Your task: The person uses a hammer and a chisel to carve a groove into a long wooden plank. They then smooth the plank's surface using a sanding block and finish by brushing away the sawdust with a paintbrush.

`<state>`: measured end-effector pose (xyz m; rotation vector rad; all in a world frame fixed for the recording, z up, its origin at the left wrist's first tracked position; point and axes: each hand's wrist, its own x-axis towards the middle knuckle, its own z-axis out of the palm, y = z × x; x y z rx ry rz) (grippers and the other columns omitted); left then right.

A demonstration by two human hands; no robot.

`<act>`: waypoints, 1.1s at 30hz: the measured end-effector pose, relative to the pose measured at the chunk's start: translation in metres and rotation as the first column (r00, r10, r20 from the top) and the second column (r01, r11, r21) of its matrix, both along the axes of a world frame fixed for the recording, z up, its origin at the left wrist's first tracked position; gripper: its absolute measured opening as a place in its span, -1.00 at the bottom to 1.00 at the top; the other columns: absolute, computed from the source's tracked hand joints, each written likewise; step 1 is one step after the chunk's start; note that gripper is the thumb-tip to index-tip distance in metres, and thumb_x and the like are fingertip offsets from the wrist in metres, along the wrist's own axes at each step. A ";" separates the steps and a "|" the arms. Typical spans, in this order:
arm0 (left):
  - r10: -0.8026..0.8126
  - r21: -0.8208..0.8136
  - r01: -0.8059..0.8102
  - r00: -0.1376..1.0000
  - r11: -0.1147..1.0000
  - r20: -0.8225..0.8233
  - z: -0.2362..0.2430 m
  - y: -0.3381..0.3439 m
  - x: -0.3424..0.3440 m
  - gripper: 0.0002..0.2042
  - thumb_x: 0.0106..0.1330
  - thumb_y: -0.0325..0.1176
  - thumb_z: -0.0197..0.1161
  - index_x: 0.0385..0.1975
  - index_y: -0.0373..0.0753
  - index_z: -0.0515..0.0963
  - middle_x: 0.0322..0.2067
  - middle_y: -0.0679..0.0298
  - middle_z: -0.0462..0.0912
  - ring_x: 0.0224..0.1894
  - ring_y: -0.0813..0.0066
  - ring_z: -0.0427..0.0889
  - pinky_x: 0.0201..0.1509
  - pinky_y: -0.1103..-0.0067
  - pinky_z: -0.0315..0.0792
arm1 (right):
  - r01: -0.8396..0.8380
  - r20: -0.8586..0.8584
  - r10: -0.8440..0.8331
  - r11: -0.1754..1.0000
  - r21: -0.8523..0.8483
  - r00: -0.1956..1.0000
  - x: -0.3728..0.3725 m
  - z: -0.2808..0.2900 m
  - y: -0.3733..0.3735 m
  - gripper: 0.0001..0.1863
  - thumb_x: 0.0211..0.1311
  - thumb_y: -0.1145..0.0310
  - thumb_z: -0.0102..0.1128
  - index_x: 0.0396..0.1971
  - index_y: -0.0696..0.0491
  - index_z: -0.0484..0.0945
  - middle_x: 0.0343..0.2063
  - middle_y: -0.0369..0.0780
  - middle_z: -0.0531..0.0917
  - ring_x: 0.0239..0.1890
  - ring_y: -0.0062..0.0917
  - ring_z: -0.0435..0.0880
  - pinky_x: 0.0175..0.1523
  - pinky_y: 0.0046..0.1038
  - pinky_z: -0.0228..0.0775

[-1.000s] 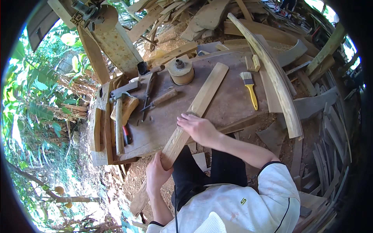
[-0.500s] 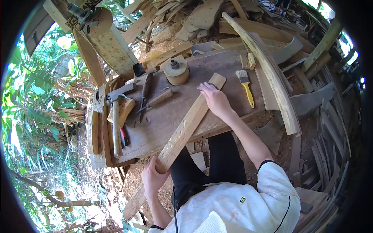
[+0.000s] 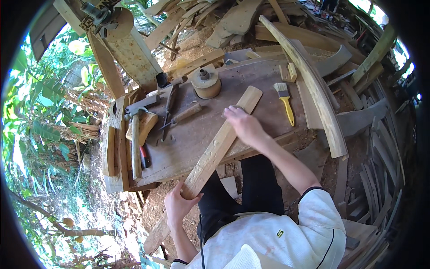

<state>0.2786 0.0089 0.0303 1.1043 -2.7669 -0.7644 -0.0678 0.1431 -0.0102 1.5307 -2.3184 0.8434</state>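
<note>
A long wooden board slants across the bench edge, from the bench top down over my lap. My left hand grips its near part, thumb and fingers around the edges. My right hand presses on the board toward its far end, fingers bent over it. A dark edge shows beside those fingers; what they hold is mostly hidden. Beyond my left hand a wooden piece points down toward the ground; I cannot tell whether it belongs to the same board.
On the bench lie a hammer, a wooden-handled chisel, a red-and-black handled tool and a yellow-handled brush. A round wooden block stands behind. A long curved pole lies at right, with piled offcuts at the back.
My right hand has slid a little toward me along the board, and its fingers look more bent. My left hand keeps its grip. The whole view has shifted slightly.
</note>
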 end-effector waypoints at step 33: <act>0.011 0.051 -0.013 0.999 0.999 0.039 0.004 0.000 -0.003 -0.16 -0.16 0.06 0.72 0.14 -0.32 0.65 -0.34 -0.01 0.77 -0.29 0.09 0.80 -0.11 0.31 0.64 | 0.051 -0.113 -0.054 0.998 -0.032 0.992 -0.014 -0.008 0.008 -0.65 0.46 0.49 -0.02 0.12 0.25 0.58 0.11 0.07 0.68 0.16 -0.09 0.70 0.22 -0.14 0.63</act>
